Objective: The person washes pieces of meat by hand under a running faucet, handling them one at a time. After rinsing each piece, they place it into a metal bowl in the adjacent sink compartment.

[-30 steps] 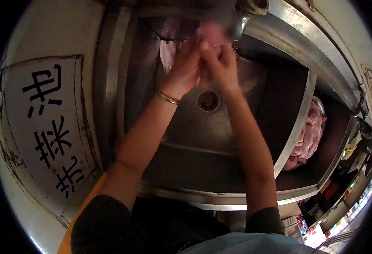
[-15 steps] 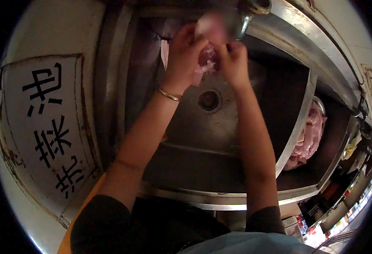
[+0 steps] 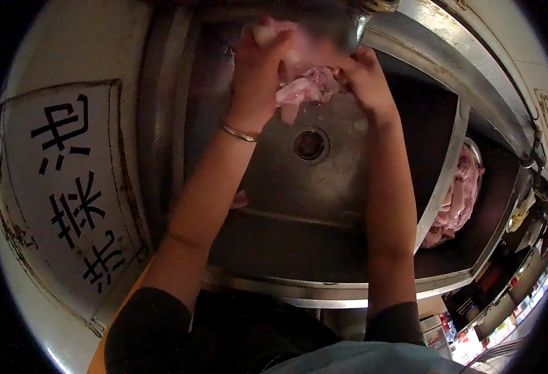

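Both hands are over the far part of a metal sink [image 3: 330,187], below the faucet. Raw pink meat [image 3: 311,86] lies between them, with a pale piece hanging toward the drain. My left hand [image 3: 258,71], with a bracelet at the wrist, is closed on the meat's left side. My right hand [image 3: 366,78] has its fingers curled on the meat's right side. A blurred patch hides part of the meat and some fingertips near the faucet [image 3: 360,28]. A small pink scrap [image 3: 239,199] rests in the sink beside my left forearm.
Right of the divider [image 3: 445,181], a second basin holds a bowl heaped with raw meat [image 3: 457,199]. The round drain [image 3: 310,145] is in the sink floor. A sign with black characters [image 3: 74,187] is on the left panel. Shelved goods [image 3: 467,311] stand at lower right.
My hands have moved apart, the left one leftward and the right one rightward. More of the meat now shows between them, spread wider. The scrap by my left forearm is more visible.
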A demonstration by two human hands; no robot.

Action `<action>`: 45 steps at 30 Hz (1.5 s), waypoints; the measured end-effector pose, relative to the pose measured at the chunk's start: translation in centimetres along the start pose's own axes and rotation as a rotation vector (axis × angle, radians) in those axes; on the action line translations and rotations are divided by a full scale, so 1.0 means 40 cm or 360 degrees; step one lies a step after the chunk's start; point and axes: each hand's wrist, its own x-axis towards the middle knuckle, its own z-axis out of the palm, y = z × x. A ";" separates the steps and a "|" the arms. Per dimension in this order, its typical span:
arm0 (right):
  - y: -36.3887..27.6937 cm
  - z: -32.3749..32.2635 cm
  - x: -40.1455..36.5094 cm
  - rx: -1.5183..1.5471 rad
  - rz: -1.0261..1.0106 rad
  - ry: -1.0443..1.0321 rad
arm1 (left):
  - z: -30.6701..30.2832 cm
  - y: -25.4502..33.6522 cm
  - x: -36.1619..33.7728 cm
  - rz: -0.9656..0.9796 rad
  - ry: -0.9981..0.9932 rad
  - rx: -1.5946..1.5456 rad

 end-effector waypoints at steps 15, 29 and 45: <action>0.073 -0.054 -0.027 0.0339 0.0108 0.0070 | -0.027 0.022 0.009 0.0267 0.0167 -0.0066; 0.068 0.026 -0.056 -0.0156 -0.0275 0.0356 | 0.044 -0.018 -0.028 0.0027 -0.0113 -0.0049; 0.058 0.042 -0.039 0.0090 -0.0483 0.0363 | 0.037 -0.042 -0.043 0.0148 -0.0375 0.0457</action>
